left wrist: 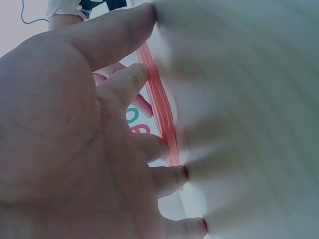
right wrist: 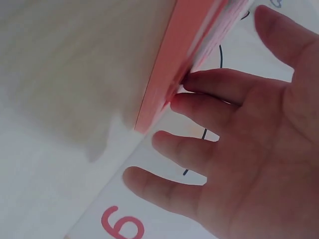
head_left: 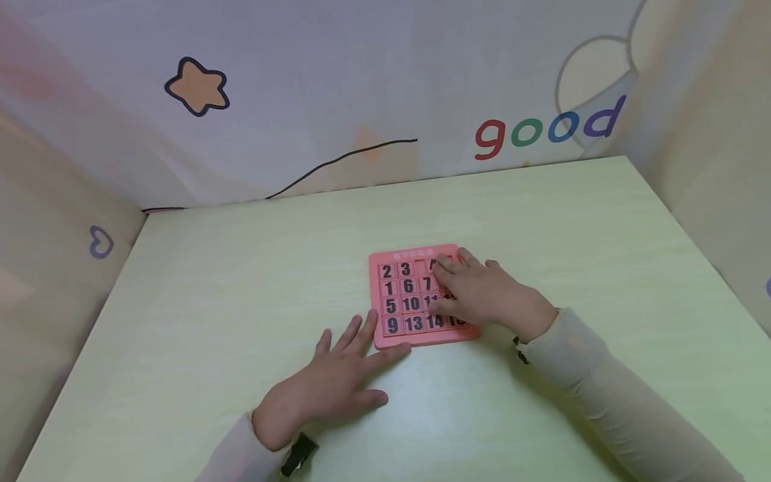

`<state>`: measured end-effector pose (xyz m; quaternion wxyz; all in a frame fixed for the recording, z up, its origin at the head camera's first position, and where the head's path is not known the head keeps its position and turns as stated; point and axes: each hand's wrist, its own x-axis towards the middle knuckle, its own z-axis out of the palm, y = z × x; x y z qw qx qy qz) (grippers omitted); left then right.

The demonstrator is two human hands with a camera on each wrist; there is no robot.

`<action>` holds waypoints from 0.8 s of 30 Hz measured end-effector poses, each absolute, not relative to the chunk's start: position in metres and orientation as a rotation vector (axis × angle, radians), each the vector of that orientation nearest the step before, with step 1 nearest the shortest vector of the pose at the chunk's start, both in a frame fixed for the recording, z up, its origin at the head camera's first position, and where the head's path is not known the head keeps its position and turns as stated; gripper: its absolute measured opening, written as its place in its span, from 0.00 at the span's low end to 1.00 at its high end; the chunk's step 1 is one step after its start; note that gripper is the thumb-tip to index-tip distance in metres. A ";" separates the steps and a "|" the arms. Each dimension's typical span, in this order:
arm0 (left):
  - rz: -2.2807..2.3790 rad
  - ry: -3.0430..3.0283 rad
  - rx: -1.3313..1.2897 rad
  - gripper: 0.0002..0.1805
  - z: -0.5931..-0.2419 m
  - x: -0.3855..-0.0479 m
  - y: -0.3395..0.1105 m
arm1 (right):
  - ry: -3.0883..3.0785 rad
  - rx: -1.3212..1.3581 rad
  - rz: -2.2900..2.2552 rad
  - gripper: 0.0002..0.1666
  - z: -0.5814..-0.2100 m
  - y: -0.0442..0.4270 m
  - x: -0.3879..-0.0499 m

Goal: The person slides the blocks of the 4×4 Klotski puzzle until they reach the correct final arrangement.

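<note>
A pink sliding number puzzle [head_left: 409, 286] lies flat on the table, its black-numbered tiles in rows. In the top row, a gap shows between the 3 and a partly hidden 4. My left hand [head_left: 331, 385] is spread on the table, two fingers touching the puzzle's left and near edges. In the left wrist view, those fingers stand beside the pink side wall [left wrist: 162, 107]. My right hand [head_left: 484, 294] reaches over the puzzle's right side and hides several tiles there. Two of its fingertips [right wrist: 192, 82] touch the puzzle's face in the right wrist view, the other fingers extended apart.
The pale green table [head_left: 241, 281] is enclosed by cloth walls, the back one [head_left: 313, 87] printed with a star and "good". A dark strap piece [head_left: 299, 455] hangs at the left wrist. Part of a person [left wrist: 67, 17] shows in the left wrist view.
</note>
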<state>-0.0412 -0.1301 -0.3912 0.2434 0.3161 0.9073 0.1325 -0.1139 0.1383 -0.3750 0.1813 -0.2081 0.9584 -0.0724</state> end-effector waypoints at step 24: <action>0.339 2.466 0.856 0.40 -0.392 -0.043 -0.129 | 2.690 -0.716 -0.198 0.34 -0.370 0.100 -0.120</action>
